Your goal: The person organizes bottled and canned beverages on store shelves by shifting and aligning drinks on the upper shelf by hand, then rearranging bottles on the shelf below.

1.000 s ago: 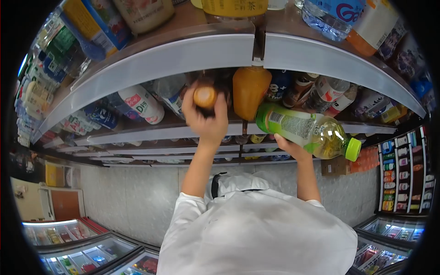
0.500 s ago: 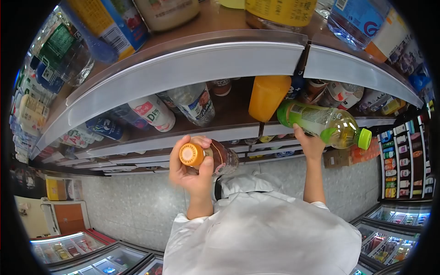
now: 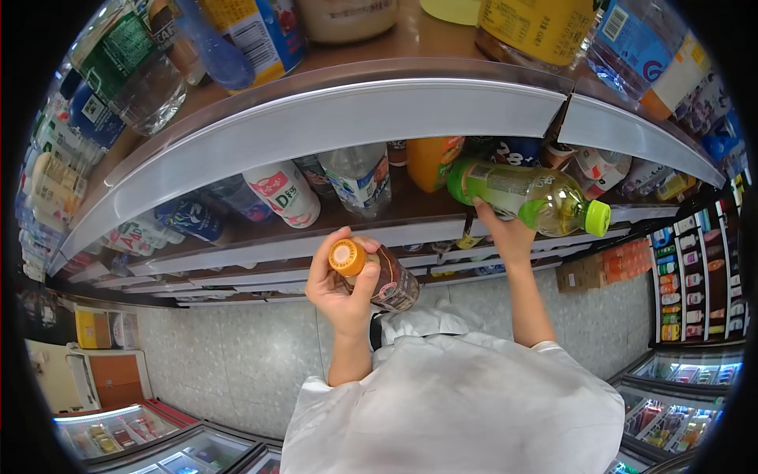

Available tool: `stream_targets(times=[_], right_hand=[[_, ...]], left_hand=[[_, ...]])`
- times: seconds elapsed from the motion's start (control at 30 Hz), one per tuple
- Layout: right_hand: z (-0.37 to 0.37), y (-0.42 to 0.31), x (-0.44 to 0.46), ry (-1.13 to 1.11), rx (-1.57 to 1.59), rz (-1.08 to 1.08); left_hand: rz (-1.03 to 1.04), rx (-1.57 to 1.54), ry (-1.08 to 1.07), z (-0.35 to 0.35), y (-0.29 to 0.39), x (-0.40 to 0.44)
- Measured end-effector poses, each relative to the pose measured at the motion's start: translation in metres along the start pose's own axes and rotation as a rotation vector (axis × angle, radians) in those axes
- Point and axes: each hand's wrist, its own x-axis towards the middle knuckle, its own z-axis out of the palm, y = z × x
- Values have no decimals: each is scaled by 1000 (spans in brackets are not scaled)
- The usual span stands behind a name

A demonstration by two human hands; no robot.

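Your left grip (image 3: 341, 288) closes around the neck of the dark bottle (image 3: 397, 284), just under its orange cap, so that bottle is off the shelf and in front of its edge. Your right grip (image 3: 507, 237) holds the green-capped bottle (image 3: 513, 192) tilted nearly flat, cap outward; it isn't standing on the shelf, and you can't tell whether its base touches the orange bottle (image 3: 425, 170) just left of that grip. Ahead of the left grip, shelf board (image 3: 410, 199) shows between the orange bottle and the clear bottle (image 3: 362, 189). The lower price rail (image 3: 426, 230) crosses between your grips and that board, while the upper rail (image 3: 339, 114) overhangs it, limiting height. Below the left grip, the floor (image 3: 268, 347) leaves you room to move.
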Motion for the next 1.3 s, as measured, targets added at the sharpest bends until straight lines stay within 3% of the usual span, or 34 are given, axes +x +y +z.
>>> stream_targets(times=[0.3,0.37,0.4,0.5,0.6,0.73,0.9,1.0,1.3], right_hand=[[-22,-13,10,-1,-120,-75],[-30,-23,13,-40,-200,156],[-32,-22,15,-38,-202,151],[-41,-15,25,5,-274,-64],[-46,-3,26,-64,-302,34],[-41,0,33,-32,-382,7],[-25,19,34,39,-535,-95],[-15,23,26,108,-495,-73],[-2,64,13,291,-489,-326]], left_hand=[[2,66,-12,3,4,8],[29,64,-39,9,8,14],[53,67,-63,12,9,18],[165,55,-122,24,9,29],[285,90,-189,39,9,39],[345,157,-237,57,0,49],[224,185,-244,78,-8,50],[294,273,-238,83,-24,53],[341,293,-224,106,-46,56]])
